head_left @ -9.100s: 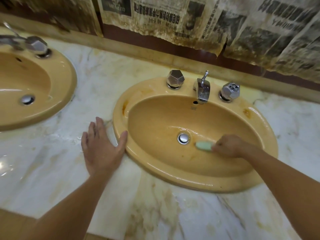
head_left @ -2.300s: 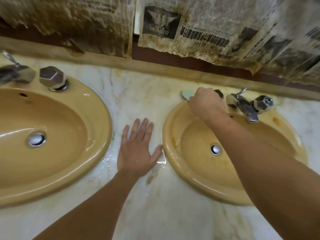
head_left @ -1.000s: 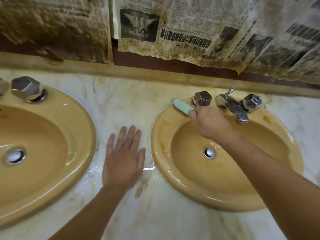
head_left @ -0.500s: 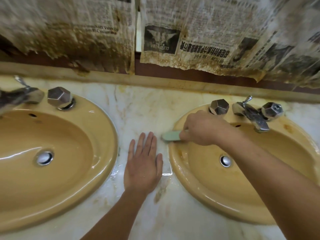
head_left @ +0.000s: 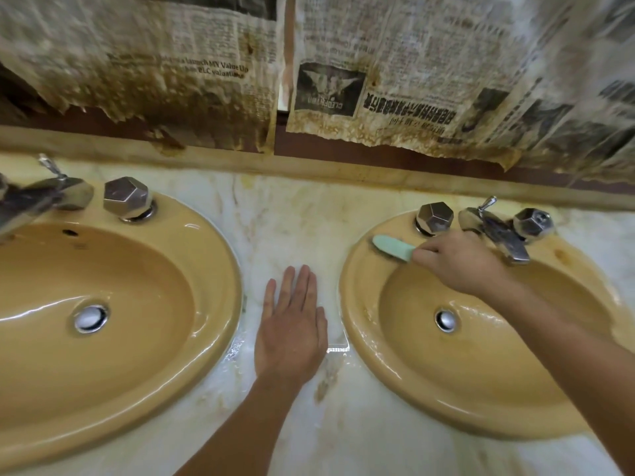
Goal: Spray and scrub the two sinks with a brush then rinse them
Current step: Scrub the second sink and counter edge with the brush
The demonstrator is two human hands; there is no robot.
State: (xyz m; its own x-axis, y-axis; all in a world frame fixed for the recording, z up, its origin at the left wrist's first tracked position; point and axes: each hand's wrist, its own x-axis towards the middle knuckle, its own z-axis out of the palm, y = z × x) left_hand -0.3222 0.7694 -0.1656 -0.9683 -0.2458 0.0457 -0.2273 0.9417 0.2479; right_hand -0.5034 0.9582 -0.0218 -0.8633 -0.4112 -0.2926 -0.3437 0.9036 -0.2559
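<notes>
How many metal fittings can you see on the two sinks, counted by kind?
Faceted chrome knobs: 3, one on the left mustard-yellow oval sink at, two on the right mustard-yellow oval sink at and
Chrome faucet spouts: 2
Round chrome drain stoppers: 2
Total: 7

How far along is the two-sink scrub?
Done, apparently: both basins look wet. In hand: the right hand holds the mint-green brush on the back rim of the right mustard-yellow sink, beside its faceted chrome knob; the left hand rests flat on the marble counter. Left: brown stains by the chrome faucet, any scrubbing the left mustard-yellow sink needs, and rinsing.
</notes>
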